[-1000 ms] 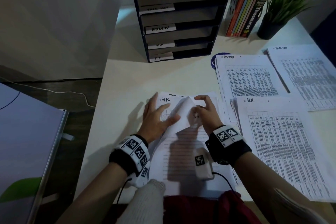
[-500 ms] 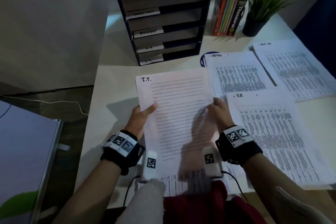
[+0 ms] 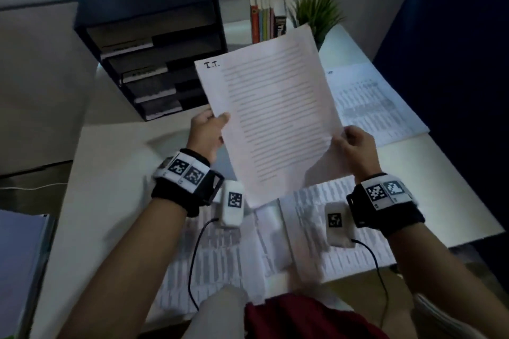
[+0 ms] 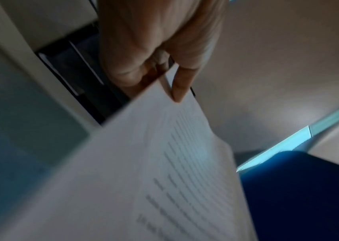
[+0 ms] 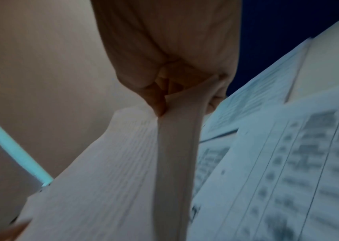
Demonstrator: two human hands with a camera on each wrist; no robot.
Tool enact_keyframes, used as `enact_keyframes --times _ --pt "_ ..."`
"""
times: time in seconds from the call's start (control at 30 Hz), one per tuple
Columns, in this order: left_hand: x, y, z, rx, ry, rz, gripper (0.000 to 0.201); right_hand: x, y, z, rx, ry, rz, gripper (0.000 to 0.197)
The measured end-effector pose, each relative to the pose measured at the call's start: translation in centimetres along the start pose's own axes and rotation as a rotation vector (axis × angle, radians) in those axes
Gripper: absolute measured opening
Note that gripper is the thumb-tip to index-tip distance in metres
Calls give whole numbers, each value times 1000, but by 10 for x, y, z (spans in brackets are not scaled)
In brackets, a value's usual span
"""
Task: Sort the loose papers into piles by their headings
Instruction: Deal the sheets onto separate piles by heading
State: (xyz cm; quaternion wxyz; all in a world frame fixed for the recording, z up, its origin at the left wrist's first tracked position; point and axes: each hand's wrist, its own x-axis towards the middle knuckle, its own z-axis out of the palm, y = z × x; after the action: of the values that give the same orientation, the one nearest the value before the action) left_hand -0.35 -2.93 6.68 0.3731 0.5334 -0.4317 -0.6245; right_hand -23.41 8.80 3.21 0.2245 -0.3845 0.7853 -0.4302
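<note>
White I.T. sheet (image 3: 272, 118) held aloft over mid-desk, pinched at 9 o'clock edge by left hand (image 3: 206, 132), at 4 o'clock edge by right hand (image 3: 355, 148). Sorted piles (image 3: 371, 107) lying toward 2 o'clock; loose papers (image 3: 248, 256) at 6 o'clock unsorted. Probably midway: no I.T. pile visible, sheet not yet placed, more sorting ahead.

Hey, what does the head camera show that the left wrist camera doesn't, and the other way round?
Only the head view shows the I.T. heading, the right hand pinching the sheet's other edge, the books, the plant and the sorted papers on the desk. Only the left wrist view shows the thumb's close press on the page. Both show the left hand pinching the I.T. sheet before the black tray rack.
</note>
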Motion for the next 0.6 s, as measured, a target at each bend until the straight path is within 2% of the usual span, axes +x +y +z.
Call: enact_keyframes --times 0.07,0.2,0.3,0.33,0.43,0.6 --pt "3 -15 41 141 -55 -28 20 11 15 -36 -61 69 44 3" --pt "3 -49 122 400 -97 -25 9 27 53 -97 -303 129 139 20" --pt "-6 -69 172 501 -146 -55 27 29 82 -131 -361 136 290 29" --pt "-11 -75 186 516 -162 -69 26 28 90 -140 -383 141 350 29" --pt "-22 -94 222 517 -202 -115 8 27 114 -159 -472 134 474 35" --pt "-28 -115 257 583 -224 -151 20 27 145 -157 -667 28 452 58"
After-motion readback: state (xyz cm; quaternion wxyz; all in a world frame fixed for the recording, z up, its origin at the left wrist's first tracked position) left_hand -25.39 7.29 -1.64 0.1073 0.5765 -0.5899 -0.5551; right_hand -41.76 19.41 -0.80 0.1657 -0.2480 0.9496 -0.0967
